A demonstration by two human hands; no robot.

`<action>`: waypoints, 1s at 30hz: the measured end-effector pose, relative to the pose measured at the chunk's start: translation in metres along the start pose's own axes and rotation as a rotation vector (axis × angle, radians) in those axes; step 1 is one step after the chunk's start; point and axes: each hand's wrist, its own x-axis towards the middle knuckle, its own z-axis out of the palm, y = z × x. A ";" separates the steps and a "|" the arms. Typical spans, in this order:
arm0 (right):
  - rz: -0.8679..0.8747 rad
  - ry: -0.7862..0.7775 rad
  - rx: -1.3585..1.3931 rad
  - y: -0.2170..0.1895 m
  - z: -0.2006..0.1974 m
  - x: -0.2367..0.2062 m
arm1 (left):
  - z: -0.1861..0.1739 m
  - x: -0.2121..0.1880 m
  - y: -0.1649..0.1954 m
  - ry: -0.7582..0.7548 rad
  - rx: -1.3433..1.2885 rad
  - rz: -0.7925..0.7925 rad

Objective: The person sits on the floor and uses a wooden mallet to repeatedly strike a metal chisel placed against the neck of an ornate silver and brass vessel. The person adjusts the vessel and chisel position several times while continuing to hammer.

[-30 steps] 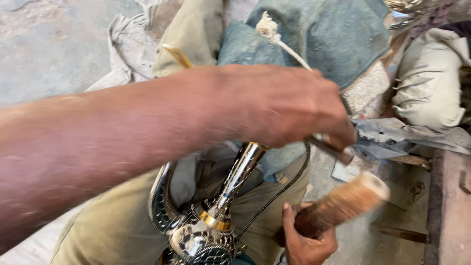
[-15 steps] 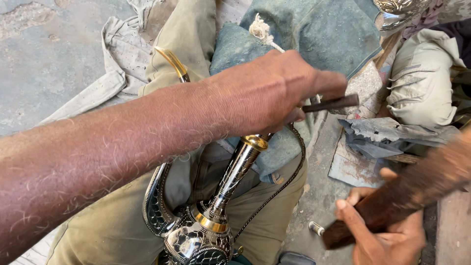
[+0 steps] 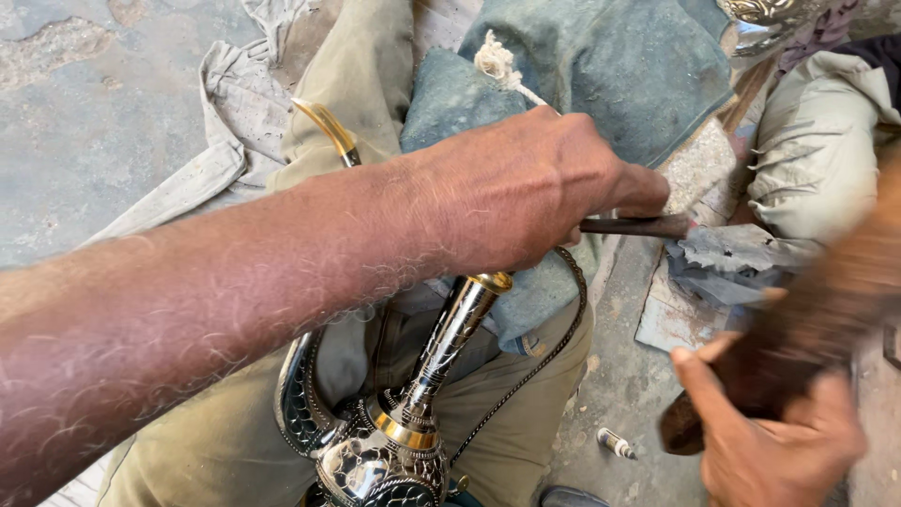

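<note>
Engraved silver-and-brass ewer (image 3: 404,441) propped in the lap at lower centre, belly down between khaki-trousered legs (image 3: 225,441), likely to keep it from rolling; long axis slanting from lower left up to the right, neck and brass mouth aimed at the blue padded cushion (image 3: 610,66). Left hand (image 3: 526,192), mid-frame, closed around a dark chisel-like tool (image 3: 638,225), shaft lying level, tip pointing right, just above the ewer's mouth. Right hand (image 3: 779,432), lower right, clenched on a blurred wooden mallet (image 3: 807,329), raised toward the right edge. Small tube (image 3: 617,443) lying on the floor.

Jug (image 3: 404,413) on lap, below left hand (image 3: 526,188)
</note>
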 end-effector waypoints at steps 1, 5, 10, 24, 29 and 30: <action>-0.030 -0.054 -0.161 0.000 -0.002 0.002 | 0.001 -0.001 0.000 0.045 -0.024 0.006; -0.103 -0.110 -0.312 0.001 -0.010 0.007 | -0.001 -0.002 -0.003 0.009 -0.072 -0.030; -0.163 -0.196 -0.277 0.012 -0.019 0.018 | -0.005 -0.012 -0.006 0.113 -0.064 0.071; 0.023 -0.304 -0.640 0.058 -0.074 0.093 | 0.004 -0.047 0.014 0.375 -0.226 -0.225; 0.056 -0.489 -0.533 0.120 -0.110 0.165 | 0.007 -0.056 0.030 0.511 -0.237 -0.343; 0.071 -0.522 -0.502 0.135 -0.115 0.182 | 0.007 -0.057 0.032 0.543 -0.241 -0.352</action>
